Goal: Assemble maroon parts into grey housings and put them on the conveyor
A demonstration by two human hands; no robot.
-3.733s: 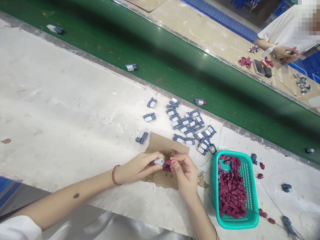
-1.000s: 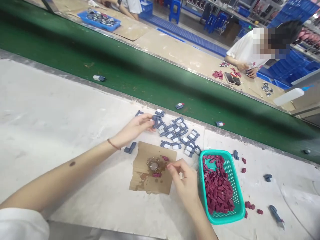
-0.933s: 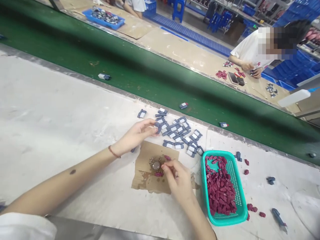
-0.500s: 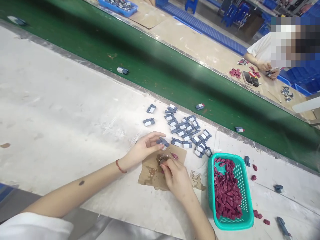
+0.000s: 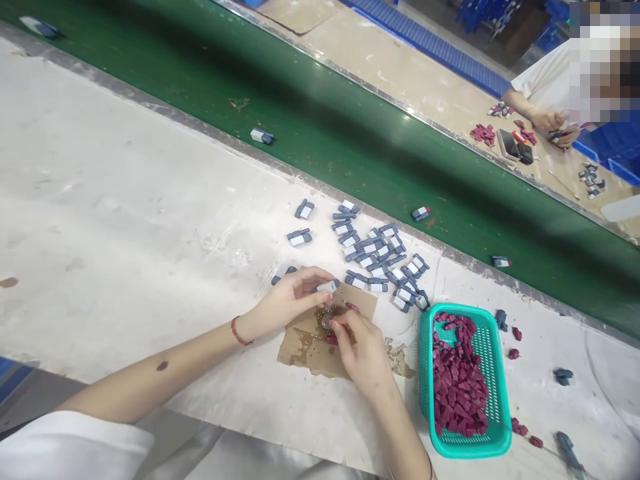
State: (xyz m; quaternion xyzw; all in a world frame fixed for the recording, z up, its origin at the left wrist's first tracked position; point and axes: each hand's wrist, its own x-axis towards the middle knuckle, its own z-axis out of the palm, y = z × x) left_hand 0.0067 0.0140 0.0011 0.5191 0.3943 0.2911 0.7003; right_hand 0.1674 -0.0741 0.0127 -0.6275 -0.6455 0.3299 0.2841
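Note:
My left hand (image 5: 287, 300) is closed on a small blue-grey and white plastic piece (image 5: 327, 287), pinched between thumb and fingers above the far edge of a brown cardboard sheet (image 5: 305, 347). My right hand (image 5: 365, 347) has thumb and forefinger pinched together at a small round glass-like cap (image 5: 327, 322) on the stained cardboard. Whatever those fingertips hold is hidden. Maroon pieces (image 5: 353, 307) lie on the cardboard beside the cap. Just beyond both hands is a loose pile of similar blue-grey and white pieces (image 5: 370, 248).
A turquoise basket (image 5: 503, 400) of maroon pieces (image 5: 460, 387) stands to my right, with loose pieces (image 5: 564, 377) past it. Behind the pile runs a green conveyor belt (image 5: 320, 120) carrying a few pieces (image 5: 261, 136). Across it, a co-worker's hands (image 5: 555, 127) handle small parts.
My left hand has brought a blue-grey and white piece from the pile to the cardboard and turned it white side up. My right hand has moved left to the round cap.

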